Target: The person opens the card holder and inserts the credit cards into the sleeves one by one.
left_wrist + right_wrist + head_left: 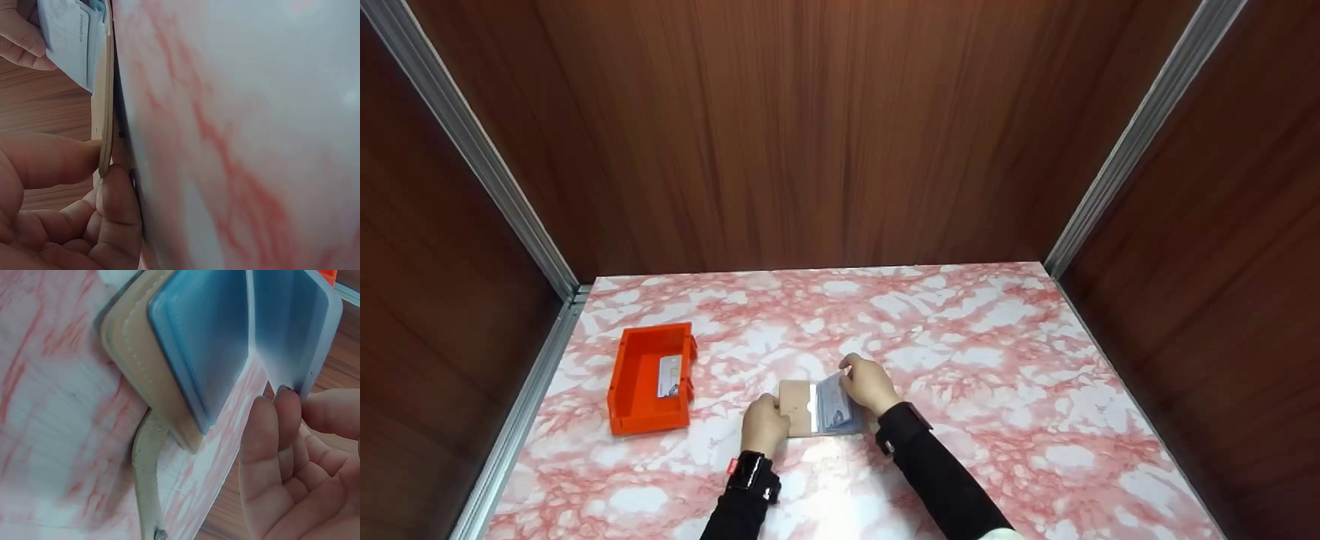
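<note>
A tan card holder [796, 406] lies open on the table, its clear plastic sleeves [833, 403] spread toward the right. My left hand [765, 426] pinches the cover's left edge between thumb and fingers; the left wrist view shows that edge [105, 135] close up. With thumb and fingertips, my right hand [872, 385] grips the outer edge of a raised sleeve [292, 326]. A printed card shows through the sleeves in the head view. In the right wrist view, a strap [147, 467] with a metal snap sticks out from under the stitched cover.
An orange bin [616, 375] stands on the left of the table, with a printed card [669, 376] inside against its right wall. The pink-and-white marbled table [960, 360] is enclosed by brown wood-grain panels [810, 135] at the back and both sides.
</note>
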